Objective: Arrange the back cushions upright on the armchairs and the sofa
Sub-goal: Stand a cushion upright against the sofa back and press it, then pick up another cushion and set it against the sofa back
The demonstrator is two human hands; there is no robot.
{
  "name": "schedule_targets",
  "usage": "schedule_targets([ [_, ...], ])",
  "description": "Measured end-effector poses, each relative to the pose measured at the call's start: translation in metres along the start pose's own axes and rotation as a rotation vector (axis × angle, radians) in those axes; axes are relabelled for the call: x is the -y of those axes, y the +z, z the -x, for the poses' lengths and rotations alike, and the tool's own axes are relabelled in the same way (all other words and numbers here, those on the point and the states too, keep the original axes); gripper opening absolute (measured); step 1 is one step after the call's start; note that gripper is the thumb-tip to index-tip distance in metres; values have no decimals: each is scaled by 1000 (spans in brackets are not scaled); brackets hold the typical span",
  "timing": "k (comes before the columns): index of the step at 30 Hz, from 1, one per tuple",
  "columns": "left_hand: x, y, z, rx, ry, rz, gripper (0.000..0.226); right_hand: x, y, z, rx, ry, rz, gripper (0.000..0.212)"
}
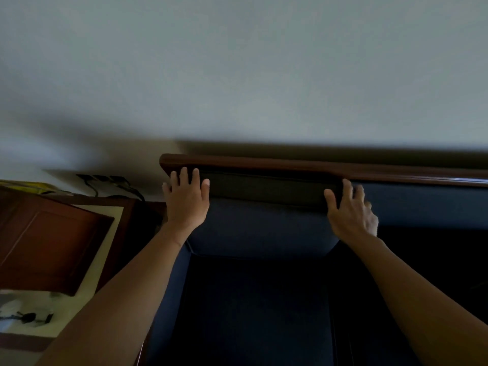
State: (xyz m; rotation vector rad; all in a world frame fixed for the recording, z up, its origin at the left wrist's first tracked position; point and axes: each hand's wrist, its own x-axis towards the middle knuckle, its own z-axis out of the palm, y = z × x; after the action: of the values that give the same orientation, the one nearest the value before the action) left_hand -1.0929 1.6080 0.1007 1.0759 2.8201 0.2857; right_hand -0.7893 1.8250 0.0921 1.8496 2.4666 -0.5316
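A dark blue back cushion (261,223) stands upright against the sofa's wooden top rail (290,165). My left hand (186,199) lies on its upper left corner, fingers spread over the top edge. My right hand (351,210) grips its upper right corner, thumb on the front, fingers wrapped behind. Below it lies the dark blue seat cushion (253,307). A second blue back cushion (427,204) stands upright to the right.
A pale wall (237,75) rises right behind the sofa. To the left stands a brown wooden side table (45,241) with small objects (23,313) near its front. Power sockets with cables (105,180) sit low on the wall.
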Motion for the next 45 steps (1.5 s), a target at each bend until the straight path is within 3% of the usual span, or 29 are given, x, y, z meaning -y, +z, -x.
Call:
schedule_targets([
  [6,-97,6,74,5,202,129,53,-67,-31,60,-52,-60,-25,68],
  [15,-289,19,220,61,481,228,50,-256,-90,154,-171,-23,-37,64],
  [24,-463,59,353,122,437,406,48,-469,-141,214,-171,59,-32,60],
  [31,-556,120,392,313,231,591,46,-578,-156,195,-111,157,-41,56],
  [35,-589,168,383,418,-147,796,51,-618,-156,145,-61,155,-25,56],
  [39,-615,210,368,434,-551,926,71,-647,-156,80,2,162,2,57],
  [45,-645,257,352,392,-869,964,90,-686,-149,-9,77,158,46,59],
])
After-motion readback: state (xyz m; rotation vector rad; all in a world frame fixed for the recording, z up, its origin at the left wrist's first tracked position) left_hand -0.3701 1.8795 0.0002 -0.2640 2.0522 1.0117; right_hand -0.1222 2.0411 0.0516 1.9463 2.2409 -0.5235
